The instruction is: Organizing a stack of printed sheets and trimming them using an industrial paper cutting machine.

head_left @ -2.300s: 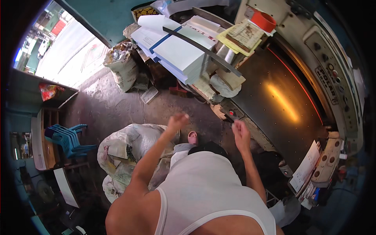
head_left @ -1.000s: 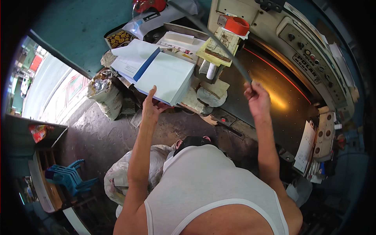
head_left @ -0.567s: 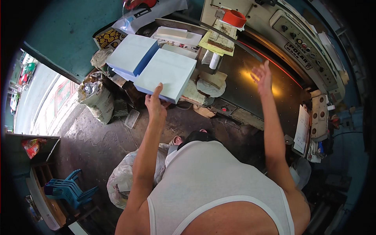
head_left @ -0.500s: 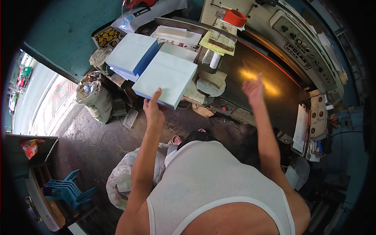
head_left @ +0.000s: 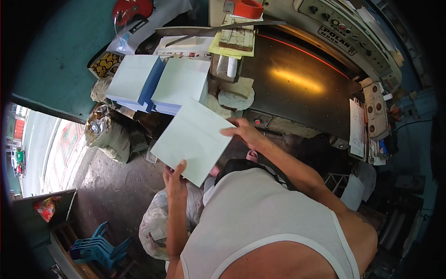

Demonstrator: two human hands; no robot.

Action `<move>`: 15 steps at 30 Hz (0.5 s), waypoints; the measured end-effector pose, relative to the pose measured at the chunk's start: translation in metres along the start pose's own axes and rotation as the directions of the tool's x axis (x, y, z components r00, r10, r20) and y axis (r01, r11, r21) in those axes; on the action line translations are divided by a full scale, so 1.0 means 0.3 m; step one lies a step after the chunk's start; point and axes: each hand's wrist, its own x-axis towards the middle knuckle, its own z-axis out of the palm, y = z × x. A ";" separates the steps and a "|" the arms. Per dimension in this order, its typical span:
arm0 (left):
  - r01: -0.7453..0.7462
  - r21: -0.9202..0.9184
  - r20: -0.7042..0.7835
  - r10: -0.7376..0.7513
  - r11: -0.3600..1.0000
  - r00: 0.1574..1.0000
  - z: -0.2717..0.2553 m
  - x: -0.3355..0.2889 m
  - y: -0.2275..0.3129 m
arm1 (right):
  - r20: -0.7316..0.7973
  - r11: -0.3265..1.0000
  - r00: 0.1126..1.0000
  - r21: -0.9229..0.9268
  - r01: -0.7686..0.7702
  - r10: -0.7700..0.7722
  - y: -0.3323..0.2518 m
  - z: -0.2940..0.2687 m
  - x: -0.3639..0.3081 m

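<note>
My left hand [head_left: 175, 181] grips the near left side of a squared stack of white paper [head_left: 191, 142], thumb on top and fingers underneath. At its right corner my right hand [head_left: 246, 134] is closed on the same stack. The stack is tilted in front of my body, and its thickness is mostly hidden from above. Just beyond it, two more paper stacks stand side by side on the table: a left stack [head_left: 132, 76] with a blue side, and a right stack [head_left: 180, 83], whose near corner the held paper overlaps.
A paper-cutting machine [head_left: 297, 60] with a dark, lit bed fills the right. On its left edge lie a worn block [head_left: 236, 39] and an orange tape roll [head_left: 248, 8]. A full sack [head_left: 110, 137], a plastic bag [head_left: 160, 223] and blue chairs [head_left: 100, 246] are at left.
The paper stack in my left hand has come toward my body, uncovering the right stack. My right hand has swung left from over the machine bed and taken hold of its corner.
</note>
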 end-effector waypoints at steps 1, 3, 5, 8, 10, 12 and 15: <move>-0.009 0.003 -0.004 0.009 1.000 1.000 0.018 -0.007 -0.004 | -0.009 0.998 1.000 0.066 -0.019 0.019 -0.003 -0.011 -0.030; -0.009 0.073 0.025 0.007 0.997 1.000 0.082 -0.050 -0.016 | -0.022 0.989 0.999 0.144 -0.040 0.043 0.002 -0.059 -0.118; -0.007 0.077 0.083 0.001 0.997 0.997 0.157 -0.063 -0.048 | -0.054 0.973 0.998 0.232 -0.011 0.025 0.012 -0.145 -0.201; -0.025 0.179 0.198 -0.011 0.984 0.980 0.325 -0.066 -0.111 | -0.091 0.949 0.991 0.308 -0.070 0.102 -0.015 -0.299 -0.317; 0.031 0.243 0.226 -0.088 0.970 0.970 0.460 -0.051 -0.157 | -0.118 0.921 0.988 0.387 -0.046 0.099 0.011 -0.440 -0.380; 0.110 0.320 0.255 -0.197 0.941 0.947 0.611 -0.009 -0.232 | -0.170 0.916 0.982 0.401 -0.010 0.085 0.050 -0.611 -0.420; 0.139 0.309 0.343 -0.247 0.941 0.906 0.853 0.154 -0.411 | -0.283 0.930 0.959 0.342 0.130 -0.030 0.111 -0.881 -0.433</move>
